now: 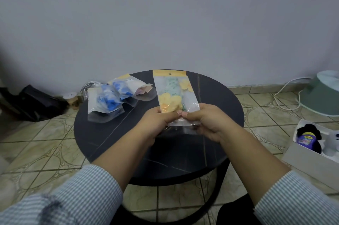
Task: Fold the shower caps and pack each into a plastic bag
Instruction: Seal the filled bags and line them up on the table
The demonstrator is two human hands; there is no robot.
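Both hands are up over the round black table (102, 138), and between them is a clear plastic bag (177, 96) with a yellow header strip at its far end. Inside it sits a folded shower cap (172, 88), pale green with yellow flowers. The left hand (156, 124) pinches the bag's near end from the seven o'clock side, thumb on top; the right hand (205, 122) pinches the same end from five o'clock, and the two thumbs nearly meet in the middle. The bag points away toward twelve o'clock, lifted off the tabletop.

Over at ten o'clock on the table lies a cluster of packed bags (117, 96), overlapping one another, blue-and-white caps visible in the nearer ones. Striped sleeves cover both forearms. Off at three o'clock on the tiled floor sits an open white box (310, 157), and at two o'clock a pale green upturned tub (321, 96).
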